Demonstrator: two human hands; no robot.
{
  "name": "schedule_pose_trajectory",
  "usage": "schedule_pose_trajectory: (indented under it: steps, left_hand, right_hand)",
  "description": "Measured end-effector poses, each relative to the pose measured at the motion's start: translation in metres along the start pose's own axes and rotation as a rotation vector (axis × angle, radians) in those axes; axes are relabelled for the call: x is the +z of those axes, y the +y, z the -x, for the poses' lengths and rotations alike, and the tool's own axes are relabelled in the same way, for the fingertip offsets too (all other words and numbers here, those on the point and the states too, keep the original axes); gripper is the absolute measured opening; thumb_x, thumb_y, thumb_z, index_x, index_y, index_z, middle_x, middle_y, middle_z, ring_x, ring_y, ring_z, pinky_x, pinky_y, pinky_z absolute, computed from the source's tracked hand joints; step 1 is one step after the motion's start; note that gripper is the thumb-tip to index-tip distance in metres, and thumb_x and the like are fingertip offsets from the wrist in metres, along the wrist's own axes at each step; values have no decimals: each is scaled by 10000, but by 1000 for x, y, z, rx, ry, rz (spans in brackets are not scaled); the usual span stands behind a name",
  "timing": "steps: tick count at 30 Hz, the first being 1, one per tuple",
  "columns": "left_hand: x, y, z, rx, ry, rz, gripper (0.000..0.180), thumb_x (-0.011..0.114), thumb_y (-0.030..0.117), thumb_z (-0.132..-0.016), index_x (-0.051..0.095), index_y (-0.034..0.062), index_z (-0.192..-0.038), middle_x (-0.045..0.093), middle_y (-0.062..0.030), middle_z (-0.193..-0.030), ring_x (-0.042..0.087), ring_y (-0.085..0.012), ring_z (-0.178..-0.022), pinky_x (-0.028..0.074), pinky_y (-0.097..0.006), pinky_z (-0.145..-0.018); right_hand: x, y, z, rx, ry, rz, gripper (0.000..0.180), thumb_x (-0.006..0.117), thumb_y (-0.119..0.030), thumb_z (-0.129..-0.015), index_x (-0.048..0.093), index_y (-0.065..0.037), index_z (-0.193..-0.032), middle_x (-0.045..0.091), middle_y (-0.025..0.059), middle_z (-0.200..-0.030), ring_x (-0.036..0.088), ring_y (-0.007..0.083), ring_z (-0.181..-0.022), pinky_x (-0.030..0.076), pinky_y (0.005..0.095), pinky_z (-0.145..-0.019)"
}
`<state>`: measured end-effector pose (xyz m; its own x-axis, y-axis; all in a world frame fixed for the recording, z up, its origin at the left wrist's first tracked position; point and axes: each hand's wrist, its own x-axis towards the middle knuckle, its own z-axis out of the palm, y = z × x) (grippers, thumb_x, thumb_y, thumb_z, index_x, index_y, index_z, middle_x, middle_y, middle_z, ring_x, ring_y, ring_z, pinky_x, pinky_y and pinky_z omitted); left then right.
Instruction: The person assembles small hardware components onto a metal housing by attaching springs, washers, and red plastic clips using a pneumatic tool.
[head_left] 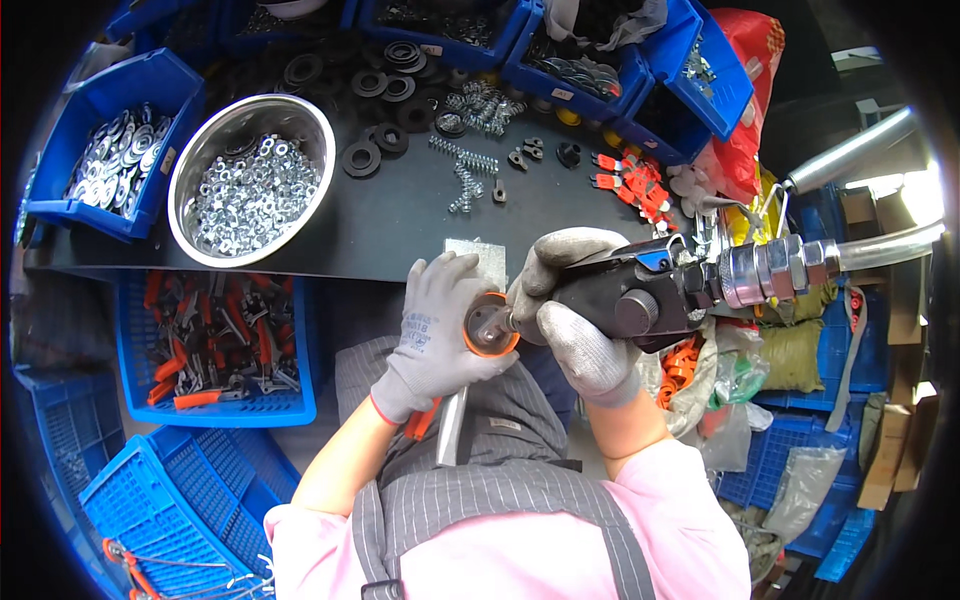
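My left hand point(428, 325), in a grey glove, is closed round an orange-rimmed round part point(490, 345) at the bench's front edge. A grey metal bar point(452, 430) and a bit of orange handle point(422, 420) show below this hand. A square metal block point(482, 262) lies just beyond its fingertips. My right hand point(590, 350), also gloved, wraps round a black pneumatic driver point(635, 298) lying level. The driver's tip points left and meets the middle of the round part. Whether it touches a fastener there cannot be made out.
On the dark bench point(400, 225) are a steel bowl point(180, 215) of nuts, black washers point(362, 157), springs point(465, 160) and red clips point(635, 188). Blue bins point(60, 190) line its back and left. A blue crate point(310, 395) holds orange-handled tools. A hose point(890, 247) runs right from the driver.
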<state>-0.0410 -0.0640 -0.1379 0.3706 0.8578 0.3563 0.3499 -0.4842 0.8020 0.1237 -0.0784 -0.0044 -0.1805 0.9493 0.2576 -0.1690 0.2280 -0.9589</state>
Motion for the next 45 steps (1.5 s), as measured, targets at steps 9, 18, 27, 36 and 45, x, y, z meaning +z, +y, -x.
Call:
schedule_pose_trajectory:
  steps: [9, 18, 27, 36, 45]
  left_hand:
    - [-3, 2, -1, -1, -25, 10, 773, 948, 461, -626, 686, 113, -1264, 554, -220, -1468, 448, -450, -1457, 257, -649, -1238]
    - [-5, 23, -11, -62, -53, 68, 789, 946, 450, -631, 694, 111, -1298, 611, -199, -1423, 489, -455, -1420, 286, -598, -1244]
    - [5, 20, 3, -12, -45, -60, 779, 983, 444, -643, 679, 128, -1287, 601, -165, -1434, 463, -437, -1473, 250, -621, -1262]
    - [12, 18, -5, 5, -67, 9, 955, 1008, 516, -629, 634, 67, -1384, 621, -154, -1427, 518, -414, -1430, 252, -607, -1265]
    - [9, 40, -9, -102, -145, 76, 826, 994, 322, -678, 658, 80, -1392, 720, -117, -1364, 532, -359, -1503, 158, -585, -1341]
  right_hand:
    - [2, -4, 0, 6, 33, 48, 551, 727, 51, -924, 576, -1, -1451, 690, 87, -1227, 687, 144, -1069, 589, 324, -959]
    - [-7, -29, -11, -19, 8, 116, 654, 718, -60, -927, 521, 25, -1545, 684, 156, -1393, 698, 187, -1178, 568, 357, -1037]
    - [-151, 8, 110, 51, 791, 358, 586, 690, 96, -929, 576, 4, -1496, 715, 76, -1212, 700, 115, -859, 585, 249, -705]
    - [-285, 80, 189, 12, 1219, 1050, 608, 665, -42, -1027, 464, 66, -1591, 633, 202, -1445, 601, 301, -1336, 490, 434, -1143]
    - [-128, 270, 180, 440, -139, 863, 592, 691, -363, -974, 637, 20, -1422, 662, 318, -1394, 638, 486, -1294, 519, 545, -1105]
